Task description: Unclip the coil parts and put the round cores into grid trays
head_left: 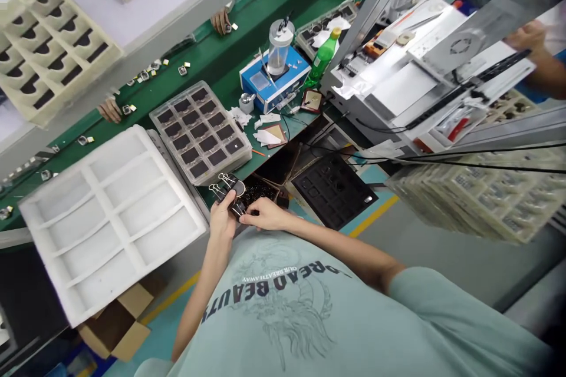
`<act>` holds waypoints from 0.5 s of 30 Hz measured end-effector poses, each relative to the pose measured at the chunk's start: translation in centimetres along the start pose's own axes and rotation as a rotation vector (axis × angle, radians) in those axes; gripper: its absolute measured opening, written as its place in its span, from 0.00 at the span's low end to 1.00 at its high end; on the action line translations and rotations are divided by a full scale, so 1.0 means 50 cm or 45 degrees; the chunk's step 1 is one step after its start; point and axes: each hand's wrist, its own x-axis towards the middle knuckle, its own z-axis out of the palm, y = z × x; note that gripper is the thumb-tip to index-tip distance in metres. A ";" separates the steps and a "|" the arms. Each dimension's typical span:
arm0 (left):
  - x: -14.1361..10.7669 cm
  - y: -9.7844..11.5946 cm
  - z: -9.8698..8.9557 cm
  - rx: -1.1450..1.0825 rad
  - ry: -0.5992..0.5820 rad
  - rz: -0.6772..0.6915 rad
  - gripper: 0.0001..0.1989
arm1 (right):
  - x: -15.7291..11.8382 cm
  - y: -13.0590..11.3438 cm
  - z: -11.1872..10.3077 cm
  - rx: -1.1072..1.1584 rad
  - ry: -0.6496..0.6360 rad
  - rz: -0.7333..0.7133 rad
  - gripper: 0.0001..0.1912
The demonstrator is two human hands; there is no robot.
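Observation:
My left hand [223,216] is closed around a small dark round part [239,188] with black binder clips [224,181] on its edge, their silver wire handles pointing up and left. On the right, my right hand [264,214] pinches another black clip [239,208] at the lower edge of the same part. Both hands are close together in front of the shirt. Just beyond them lies an open box [260,189] holding many small black pieces, partly hidden by the hands.
A clear tray of dark squares [201,132] sits on the green bench, beside a white foam tray [117,212]. Behind are a blue device [274,79] and green bottle [325,56]. Other people's hands [109,109] show across the bench. A black tray [333,188] is lower right.

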 end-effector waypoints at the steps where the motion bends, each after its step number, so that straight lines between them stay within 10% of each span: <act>1: 0.002 0.003 0.000 -0.013 0.021 0.013 0.15 | -0.006 0.009 -0.006 -0.026 -0.003 0.027 0.18; 10: 0.012 0.028 -0.049 0.243 0.137 0.336 0.20 | 0.110 0.145 -0.011 -0.394 0.225 0.415 0.25; 15: 0.003 -0.005 -0.066 0.720 -0.094 0.272 0.29 | 0.105 0.141 -0.035 0.370 0.193 0.226 0.25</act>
